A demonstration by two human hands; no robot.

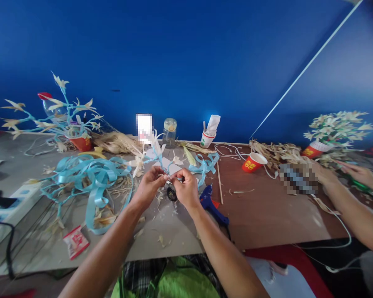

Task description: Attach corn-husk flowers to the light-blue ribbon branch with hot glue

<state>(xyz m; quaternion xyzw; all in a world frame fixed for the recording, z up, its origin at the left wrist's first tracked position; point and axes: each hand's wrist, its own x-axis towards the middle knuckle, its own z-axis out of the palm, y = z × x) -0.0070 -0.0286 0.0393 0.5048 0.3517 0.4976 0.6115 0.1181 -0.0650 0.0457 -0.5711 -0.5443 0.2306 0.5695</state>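
My left hand [149, 185] and my right hand [185, 188] meet above the table's middle, both pinched on a thin stem wrapped in light blue ribbon [161, 163]. The stem rises away from me and carries pale straw flowers [139, 162]. My fingers are curled closed around the stem's lower end. A loose strand of blue ribbon [205, 164] trails to the right of my right hand. A blue glue gun [211, 205] lies on the table just right of my right wrist.
A big tangle of blue ribbon [90, 178] lies at left, near a power strip [9, 205] and a red packet [76, 241]. Red cups [253, 162], a jar [169, 131] and flower arrangements [65, 114] stand behind. Another person's arms [351, 203] work at right.
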